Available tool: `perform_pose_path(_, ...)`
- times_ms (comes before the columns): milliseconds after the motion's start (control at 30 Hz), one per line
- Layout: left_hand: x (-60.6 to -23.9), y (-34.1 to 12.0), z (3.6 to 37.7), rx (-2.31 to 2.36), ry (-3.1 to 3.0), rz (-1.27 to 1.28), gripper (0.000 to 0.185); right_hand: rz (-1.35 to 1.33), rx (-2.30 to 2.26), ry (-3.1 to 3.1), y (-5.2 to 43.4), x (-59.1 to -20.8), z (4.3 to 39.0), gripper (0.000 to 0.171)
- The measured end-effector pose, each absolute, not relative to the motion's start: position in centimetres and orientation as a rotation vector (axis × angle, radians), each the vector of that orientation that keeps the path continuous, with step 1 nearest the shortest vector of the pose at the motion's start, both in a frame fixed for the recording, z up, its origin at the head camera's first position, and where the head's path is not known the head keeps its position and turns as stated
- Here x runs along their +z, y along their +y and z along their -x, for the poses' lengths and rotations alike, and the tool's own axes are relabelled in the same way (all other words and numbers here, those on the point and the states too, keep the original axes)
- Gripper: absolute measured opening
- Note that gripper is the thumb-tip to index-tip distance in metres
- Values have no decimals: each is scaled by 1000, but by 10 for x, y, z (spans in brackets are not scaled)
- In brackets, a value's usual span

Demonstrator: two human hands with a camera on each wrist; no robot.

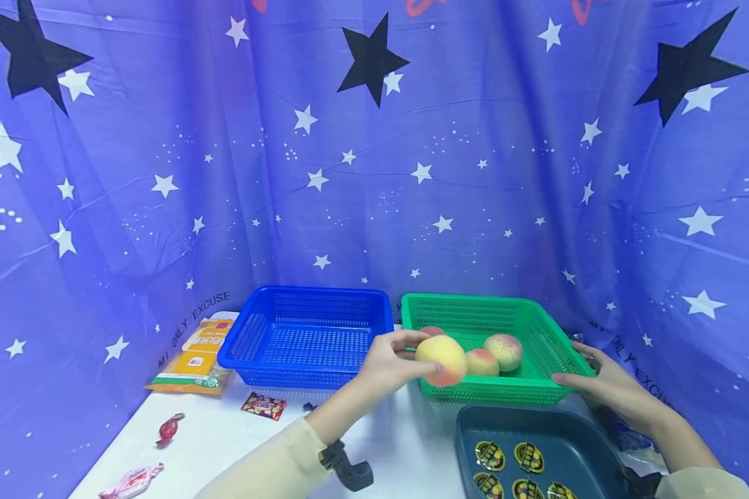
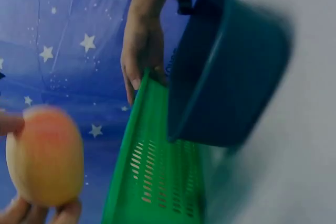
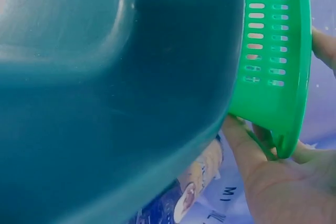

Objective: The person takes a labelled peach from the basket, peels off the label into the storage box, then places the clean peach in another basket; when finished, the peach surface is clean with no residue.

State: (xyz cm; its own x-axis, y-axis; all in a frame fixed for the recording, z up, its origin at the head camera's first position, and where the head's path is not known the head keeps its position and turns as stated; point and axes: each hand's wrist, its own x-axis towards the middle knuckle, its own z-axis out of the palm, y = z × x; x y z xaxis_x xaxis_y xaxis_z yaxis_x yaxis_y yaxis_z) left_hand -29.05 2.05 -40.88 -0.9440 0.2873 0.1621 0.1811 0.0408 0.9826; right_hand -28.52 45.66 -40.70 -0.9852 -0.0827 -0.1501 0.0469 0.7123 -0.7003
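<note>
My left hand [image 1: 387,364] holds a yellow peach [image 1: 442,357] with a red blush between thumb and fingers, over the front left of the green basket [image 1: 499,391]. In the left wrist view the peach [image 2: 46,156] shows whole, with fingertips above and below it. Inside the basket lie a speckled pink peach [image 1: 504,351], a smaller yellow-red peach [image 1: 482,363] and a reddish one [image 1: 433,331], partly hidden. My right hand [image 1: 621,388] grips the basket's right front corner; the right wrist view shows its fingers around the green rim [image 3: 303,66].
A blue basket [image 1: 312,379] stands left of the green one. A dark teal tray [image 1: 468,416] with several round black-and-gold stickers is in front. On the left lie an orange food bag [image 1: 193,360], a dark red packet [image 1: 264,406] and wrapped candies [image 1: 168,430]. A starry curtain [image 1: 374,208] hangs behind.
</note>
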Motion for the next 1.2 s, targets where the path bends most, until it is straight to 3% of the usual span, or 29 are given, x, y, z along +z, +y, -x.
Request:
perform_pose_path(167, -399, 58, 322, 2132, 2255, -203, 51, 49, -1150, 2775, 460, -409, 282, 112)
perform_pose_path(400, -395, 89, 348, 2167, 2248, -39, 49, 50, -1156, 2763, 459, -414, 283, 111)
perform_pose_path(700, -398, 116, 385, 1964, 2380, -88, 52, 61, -1139, 2759, 460, -410, 285, 110)
perform_pose_path(1200, -399, 152, 415, 1556, 2653, -155, 55, 53, -1181, 2802, 461, -413, 281, 109)
